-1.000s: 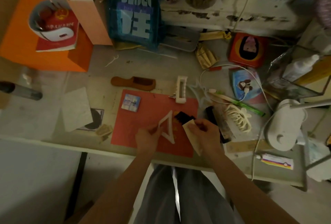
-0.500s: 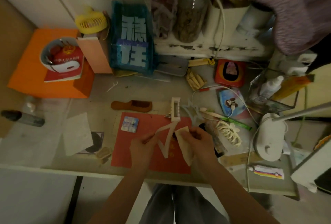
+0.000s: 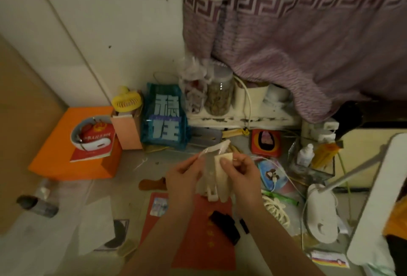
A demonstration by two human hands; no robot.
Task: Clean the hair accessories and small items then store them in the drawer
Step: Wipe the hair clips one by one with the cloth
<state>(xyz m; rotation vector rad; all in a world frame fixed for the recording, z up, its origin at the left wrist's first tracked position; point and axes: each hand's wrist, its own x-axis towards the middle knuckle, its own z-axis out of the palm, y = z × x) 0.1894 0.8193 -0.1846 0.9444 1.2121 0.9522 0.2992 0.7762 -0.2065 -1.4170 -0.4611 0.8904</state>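
Bare desk (image 3: 123,174) lies left; lamp (image 3: 321,211) and cables (image 3: 284,172) crowd right.

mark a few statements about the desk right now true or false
1. Both hands hold the pale hair clip up above the desk. True.
2. The right hand presses a wipe against the clip. True.
3. The black clip is in the left hand. False: it lies on the red mat.
4. The yellow fan lies on the red mat. False: it stands at the back by the blue bag.
5. The brown comb lies on the desk. True.
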